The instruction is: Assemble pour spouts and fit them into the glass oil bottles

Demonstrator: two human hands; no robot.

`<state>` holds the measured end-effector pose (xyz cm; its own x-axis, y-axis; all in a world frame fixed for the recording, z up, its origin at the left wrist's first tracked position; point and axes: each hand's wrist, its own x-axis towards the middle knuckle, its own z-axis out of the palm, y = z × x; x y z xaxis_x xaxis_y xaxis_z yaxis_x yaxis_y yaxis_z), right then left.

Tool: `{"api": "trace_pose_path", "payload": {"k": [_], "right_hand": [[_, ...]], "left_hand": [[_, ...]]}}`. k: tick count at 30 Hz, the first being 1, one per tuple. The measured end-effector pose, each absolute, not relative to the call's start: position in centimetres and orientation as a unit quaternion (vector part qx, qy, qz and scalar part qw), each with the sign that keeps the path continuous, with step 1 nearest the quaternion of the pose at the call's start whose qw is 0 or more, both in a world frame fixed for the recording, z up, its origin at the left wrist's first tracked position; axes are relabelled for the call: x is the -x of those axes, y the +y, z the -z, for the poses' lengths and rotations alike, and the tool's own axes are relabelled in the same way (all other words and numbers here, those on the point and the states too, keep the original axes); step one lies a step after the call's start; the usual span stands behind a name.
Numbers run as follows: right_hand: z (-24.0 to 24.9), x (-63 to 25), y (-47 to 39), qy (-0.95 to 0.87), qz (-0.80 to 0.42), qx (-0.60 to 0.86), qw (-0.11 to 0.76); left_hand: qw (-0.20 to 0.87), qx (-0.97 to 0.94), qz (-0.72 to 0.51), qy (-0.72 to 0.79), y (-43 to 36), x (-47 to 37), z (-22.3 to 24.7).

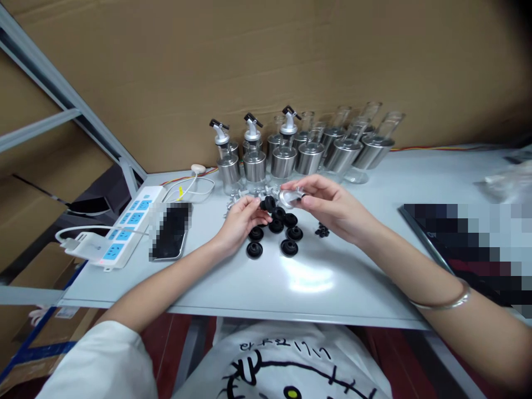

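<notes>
Between the thumb and fingers of my left hand (242,221) is a black rubber stopper (268,204). A silver pour spout (287,198) is pinched in my right hand (328,205), its round base turned toward the stopper; whether the two touch I cannot tell. Below my hands lie several loose black stoppers (290,247) on the grey table. Close under my right hand is a small heap of tiny black parts (321,230). More silver spout pieces (235,200) lie just behind my left hand, partly hidden by it.
Glass bottles with steel sleeves (310,159) stand at the back; three front ones carry spouts (252,128). To the left are a phone (171,231) and a power strip (135,224) with cables. A dark-edged screen device (432,238) and a plastic bag (511,180) lie right.
</notes>
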<state>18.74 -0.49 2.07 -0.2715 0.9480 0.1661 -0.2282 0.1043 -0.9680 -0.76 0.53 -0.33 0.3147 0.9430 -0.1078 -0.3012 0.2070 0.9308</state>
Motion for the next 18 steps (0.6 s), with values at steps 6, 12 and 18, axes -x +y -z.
{"api": "trace_pose_path", "payload": {"k": [6,12,18], "right_hand": [[-1.8,-18.3,-0.5,-0.542,-0.594,0.327,0.496],[-2.8,-18.8,-0.9,-0.554,-0.584,0.317,0.502],[-3.1,-19.3,-0.9,-0.578,-0.578,0.302,0.49]], "left_hand": [[0.687,-0.418,-0.466,0.369,0.3,0.7,0.2],[0.681,-0.43,-0.478,0.349,-0.5,0.0,-0.5],[0.745,-0.397,-0.45,0.291,-1.6,0.5,-0.9]]}}
